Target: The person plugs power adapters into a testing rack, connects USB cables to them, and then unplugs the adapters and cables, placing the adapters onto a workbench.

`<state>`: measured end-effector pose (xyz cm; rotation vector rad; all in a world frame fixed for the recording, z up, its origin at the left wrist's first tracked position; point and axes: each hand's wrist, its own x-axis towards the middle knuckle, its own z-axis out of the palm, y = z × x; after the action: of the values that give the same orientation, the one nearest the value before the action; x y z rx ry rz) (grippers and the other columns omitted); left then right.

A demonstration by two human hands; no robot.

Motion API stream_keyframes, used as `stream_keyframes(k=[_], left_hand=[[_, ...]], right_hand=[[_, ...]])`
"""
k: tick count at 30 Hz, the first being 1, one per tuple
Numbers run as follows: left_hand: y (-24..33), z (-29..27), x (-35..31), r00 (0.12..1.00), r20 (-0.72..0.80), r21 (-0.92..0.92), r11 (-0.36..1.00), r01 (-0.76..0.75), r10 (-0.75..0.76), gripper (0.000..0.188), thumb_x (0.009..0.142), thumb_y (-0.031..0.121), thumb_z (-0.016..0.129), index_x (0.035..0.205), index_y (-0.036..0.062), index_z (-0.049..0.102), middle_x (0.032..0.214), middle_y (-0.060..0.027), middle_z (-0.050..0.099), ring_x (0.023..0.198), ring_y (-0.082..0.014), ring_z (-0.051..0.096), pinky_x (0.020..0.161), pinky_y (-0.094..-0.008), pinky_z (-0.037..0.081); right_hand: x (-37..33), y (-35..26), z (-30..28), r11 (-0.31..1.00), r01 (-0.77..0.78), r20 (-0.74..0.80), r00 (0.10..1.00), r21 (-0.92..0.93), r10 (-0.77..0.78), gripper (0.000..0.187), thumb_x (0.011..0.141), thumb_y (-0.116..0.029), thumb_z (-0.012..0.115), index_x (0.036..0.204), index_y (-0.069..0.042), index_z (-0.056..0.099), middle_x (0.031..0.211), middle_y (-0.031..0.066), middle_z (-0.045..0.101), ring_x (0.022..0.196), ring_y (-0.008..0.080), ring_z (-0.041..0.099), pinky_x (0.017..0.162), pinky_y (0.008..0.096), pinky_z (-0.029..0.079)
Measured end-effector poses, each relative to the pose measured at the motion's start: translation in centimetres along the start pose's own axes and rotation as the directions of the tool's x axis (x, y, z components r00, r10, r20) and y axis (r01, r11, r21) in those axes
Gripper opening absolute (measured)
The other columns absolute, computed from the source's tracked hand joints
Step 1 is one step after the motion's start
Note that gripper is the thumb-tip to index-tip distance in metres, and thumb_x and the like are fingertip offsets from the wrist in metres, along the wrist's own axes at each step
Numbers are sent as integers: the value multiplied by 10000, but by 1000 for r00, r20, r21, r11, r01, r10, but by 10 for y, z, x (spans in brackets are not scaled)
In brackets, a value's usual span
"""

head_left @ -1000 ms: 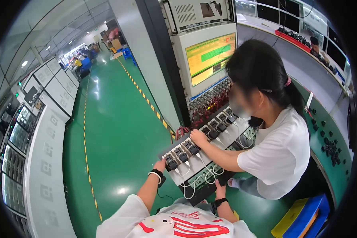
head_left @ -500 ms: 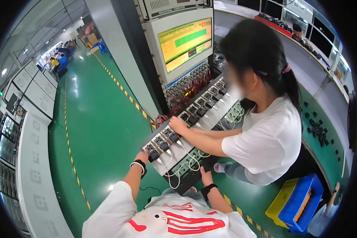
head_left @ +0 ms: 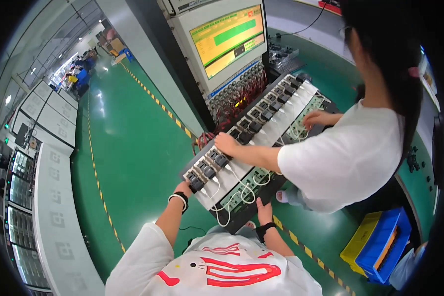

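Head view: a long panel point(head_left: 227, 187) slants across the middle of the frame, from left of centre up to the right. Black adapters point(head_left: 196, 183) sit in a row of sockets on its upper side, and white cables point(head_left: 224, 225) loop down toward green circuit boards point(head_left: 246, 191) along its lower side. Such spacing probably gives each adapter its own lead without tangling.

The wearer's two hands are apart. The left hand point(head_left: 183, 188) meets the panel's left end, beside the last adapter; its fingers are partly hidden, so how tightly they close cannot be told. The right hand point(head_left: 264, 212) is clamped on the dark lower edge, thumb on top and fingers out of sight beneath. Gripping end and edge likely steadies the panel while leaving sockets and boards uncovered. What supports it underneath does not show.

A co-worker point(head_left: 340, 153) leans in from the right of the frame, nearer hand point(head_left: 226, 143) on the socket row, farther hand point(head_left: 316, 119) at the boards, presumably to reach both sides at once. Red wires point(head_left: 205, 139) bunch between the panel and the cabinet below the monitor point(head_left: 227, 42), perhaps why the panel lies so close. At lower right, a blue crate point(head_left: 380, 246) stands against a yellow crate point(head_left: 361, 241).
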<state>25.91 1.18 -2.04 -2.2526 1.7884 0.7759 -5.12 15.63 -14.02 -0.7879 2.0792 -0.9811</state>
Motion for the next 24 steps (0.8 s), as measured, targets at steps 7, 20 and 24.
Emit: stream_keyframes(k=[7, 20, 24], left_hand=[[-42, 4, 31, 982, -58, 217, 962, -166, 182, 257, 929, 122, 443, 1113, 70, 615, 967, -245, 606, 860, -399, 604, 776, -447, 483], [9, -9, -4, 1000, -10, 185, 983, -8, 10, 336, 972, 239, 373, 1225, 106, 549, 1051, -219, 609, 991, -381, 581, 849, -459, 470], [-41, 5, 29, 996, 71, 68, 996, -65, 60, 520, 874, 123, 504, 1376, 201, 395, 1085, -229, 600, 1012, -394, 575, 837, -435, 468]], right_hand=[[-3, -13, -9, 885, -97, 190, 982, 455, 9, 798, 841, -477, 607, 1344, 84, 346, 1307, 255, 450, 1202, 384, 435, 1004, 376, 341], [-8, -9, -14, 970, 65, -56, 995, -233, -80, 666, 871, -531, 481, 1216, 38, 453, 1133, 217, 513, 1082, 396, 464, 936, 516, 309], [-7, -17, -7, 954, 90, -66, 991, -285, -113, 663, 872, -534, 475, 1195, 45, 460, 1129, 215, 512, 1077, 396, 471, 933, 514, 316]])
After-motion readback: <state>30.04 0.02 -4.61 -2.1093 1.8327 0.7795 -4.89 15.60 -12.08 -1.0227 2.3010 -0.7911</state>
